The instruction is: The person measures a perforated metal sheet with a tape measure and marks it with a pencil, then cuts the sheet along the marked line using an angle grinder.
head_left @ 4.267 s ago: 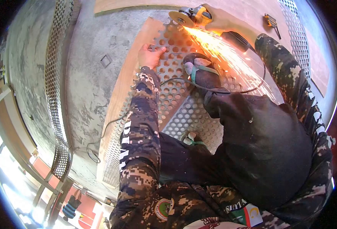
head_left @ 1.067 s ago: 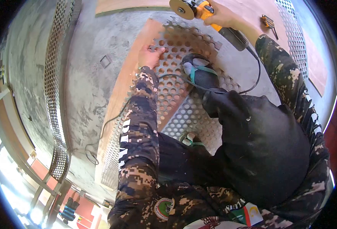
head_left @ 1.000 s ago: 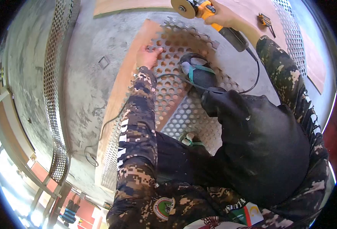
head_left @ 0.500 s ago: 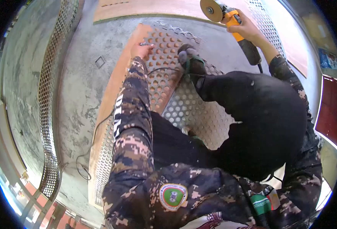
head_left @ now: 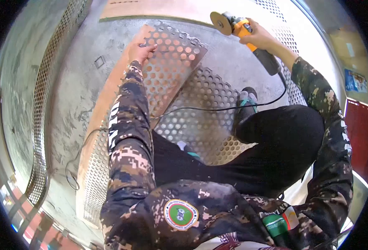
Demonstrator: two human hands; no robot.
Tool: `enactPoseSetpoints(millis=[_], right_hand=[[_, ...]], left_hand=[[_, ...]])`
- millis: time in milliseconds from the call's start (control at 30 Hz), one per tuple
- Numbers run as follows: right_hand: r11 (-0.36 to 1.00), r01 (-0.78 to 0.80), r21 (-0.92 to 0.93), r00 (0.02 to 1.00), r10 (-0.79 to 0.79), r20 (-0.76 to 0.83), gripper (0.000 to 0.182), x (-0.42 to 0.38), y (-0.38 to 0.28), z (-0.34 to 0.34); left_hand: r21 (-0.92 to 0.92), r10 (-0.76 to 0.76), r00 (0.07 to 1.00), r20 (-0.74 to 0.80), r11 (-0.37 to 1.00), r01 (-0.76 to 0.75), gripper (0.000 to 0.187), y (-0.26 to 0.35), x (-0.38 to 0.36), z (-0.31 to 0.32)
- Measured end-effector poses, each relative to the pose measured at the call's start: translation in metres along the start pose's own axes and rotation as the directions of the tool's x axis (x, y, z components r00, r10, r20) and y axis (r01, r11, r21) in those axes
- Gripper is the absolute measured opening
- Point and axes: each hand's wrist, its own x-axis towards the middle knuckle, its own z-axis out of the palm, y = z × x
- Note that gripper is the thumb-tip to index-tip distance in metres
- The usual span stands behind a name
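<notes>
My right hand (head_left: 258, 36) grips an orange and black angle grinder (head_left: 245, 31), lifted at the upper right, its disc (head_left: 221, 23) facing left. My left hand (head_left: 140, 53) is closed on the left edge of a perforated metal sheet (head_left: 164, 79), near its far end; the thumb lies on top. This sheet rests over a wooden board (head_left: 119, 83). Another perforated piece (head_left: 200, 121) lies between my legs, to the right of the held sheet. The grinder's black cord (head_left: 217, 109) runs across both sheets.
My shoe (head_left: 247, 102) is beside the right edge of the lower sheet. A long curved perforated strip (head_left: 40, 125) is on the concrete floor at left. Another wooden board (head_left: 159, 9) lies at the far side, and more perforated metal (head_left: 286, 39) at right.
My right foot has moved from the held sheet to the right, onto the far side of the lower piece. The grinder has shifted slightly left and down in view. My left hand stays at the sheet.
</notes>
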Motion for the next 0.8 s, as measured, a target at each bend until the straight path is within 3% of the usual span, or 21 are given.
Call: enactPoseSetpoints(millis=[33, 67, 133, 167, 367, 467, 533, 733, 800], right_hand=[[0.997, -0.038, 0.063, 0.993, 0.031, 0.112, 0.093, 0.005, 0.016, 0.012], [0.999, -0.022, 0.032, 0.993, 0.019, 0.120, 0.093, 0.013, 0.029, 0.021], [0.997, -0.047, -0.059, 0.965, 0.061, 0.256, 0.092, 0.055, -0.007, 0.009], [0.985, -0.114, 0.128, 0.941, 0.066, 0.333, 0.091, 0.063, -0.009, 0.012], [0.873, -0.216, 0.438, 0.830, -0.072, 0.553, 0.071, 0.145, 0.021, 0.065], [0.894, -0.219, 0.390, 0.764, -0.092, 0.639, 0.076, 0.168, 0.010, 0.081], [0.867, -0.186, 0.463, 0.773, -0.162, 0.613, 0.075, 0.175, -0.001, 0.083], [0.935, -0.082, 0.346, 0.703, -0.192, 0.685, 0.071, 0.194, -0.034, 0.081], [0.975, -0.059, 0.213, 0.645, -0.126, 0.754, 0.068, 0.192, -0.049, 0.075]], left_hand=[[-0.049, 0.022, 0.999, 0.036, 0.999, -0.020, 0.034, -0.011, 0.001, 0.005], [-0.099, 0.069, 0.994, 0.080, 0.993, -0.061, 0.034, -0.015, 0.004, 0.006], [-0.205, -0.022, 0.997, 0.069, 0.978, 0.036, 0.033, -0.015, 0.018, -0.020], [-0.186, -0.036, 0.997, 0.062, 0.981, 0.047, 0.036, -0.015, 0.019, -0.025], [-0.082, -0.195, 0.980, -0.043, 0.978, 0.191, 0.043, -0.018, 0.019, -0.042], [-0.025, -0.229, 0.969, -0.089, 0.973, 0.227, 0.047, -0.018, 0.011, -0.046], [-0.033, -0.225, 0.967, -0.121, 0.974, 0.223, 0.047, -0.008, 0.011, -0.047], [0.057, -0.313, 0.933, -0.179, 0.943, 0.328, 0.047, -0.014, 0.009, -0.029], [0.061, -0.297, 0.942, -0.155, 0.949, 0.309, 0.046, -0.029, 0.010, -0.028]])
